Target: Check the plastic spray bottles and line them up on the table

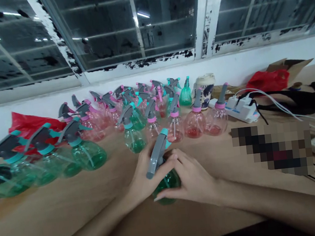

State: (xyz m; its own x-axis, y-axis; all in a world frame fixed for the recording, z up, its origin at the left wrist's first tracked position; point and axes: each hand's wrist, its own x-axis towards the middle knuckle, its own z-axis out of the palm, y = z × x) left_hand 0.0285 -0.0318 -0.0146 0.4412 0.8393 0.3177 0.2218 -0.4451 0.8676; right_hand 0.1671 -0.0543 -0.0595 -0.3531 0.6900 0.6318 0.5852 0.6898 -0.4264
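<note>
A green spray bottle [169, 190] with a grey trigger head [155, 157] and teal nozzle stands in front of me on the table. My left hand [149, 171] wraps round its neck and head from the left. From the right, my right hand [190, 174] grips the body, its thumb across the front. The bottle's collar is hidden behind my fingers. Just beyond my hands stand a clear green spray bottle [134, 139] and several pink spray bottles [194, 125].
More green spray bottles [89, 155] line the left side, with a red plastic bag [34, 123] behind. At the back right are a paper cup [206, 86], a white power strip [242, 109] with cables and a red bag [267, 81]. A blurred-out patch [276, 150] covers something at right.
</note>
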